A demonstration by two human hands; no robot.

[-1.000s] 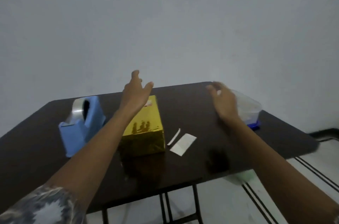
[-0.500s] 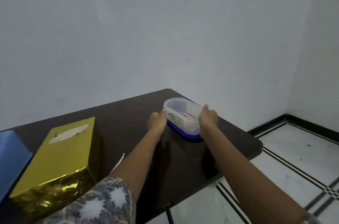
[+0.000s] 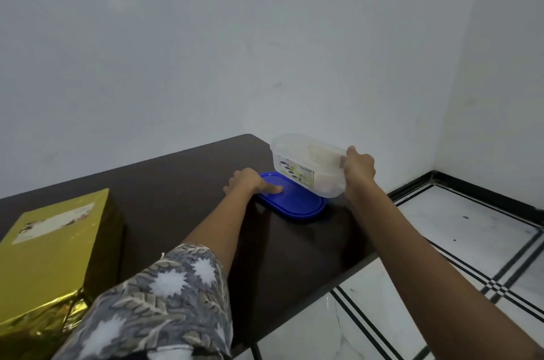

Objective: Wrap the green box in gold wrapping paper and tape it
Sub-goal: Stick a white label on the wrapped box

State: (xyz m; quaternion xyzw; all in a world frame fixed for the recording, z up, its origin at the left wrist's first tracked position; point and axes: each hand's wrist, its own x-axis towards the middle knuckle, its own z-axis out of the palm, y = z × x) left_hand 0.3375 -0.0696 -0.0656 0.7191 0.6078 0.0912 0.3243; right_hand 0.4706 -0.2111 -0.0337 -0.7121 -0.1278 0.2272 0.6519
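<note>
On the table (image 3: 176, 183), gold-wrapped box (image 3: 53, 247) sits lower left, untouched: probably stiff but slippery, so take it by both long sides. R hand (image 3: 359, 168) grips clear container (image 3: 306, 165) centre right; L hand (image 3: 250, 183) holds blue lid (image 3: 294, 203), thumb on top.

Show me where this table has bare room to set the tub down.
Bare tabletop runs between the gold box and the blue lid, along the wall. More lies between the lid and the near edge. The far right corner is crowded: lid, clear tub, left hand and right hand.
</note>
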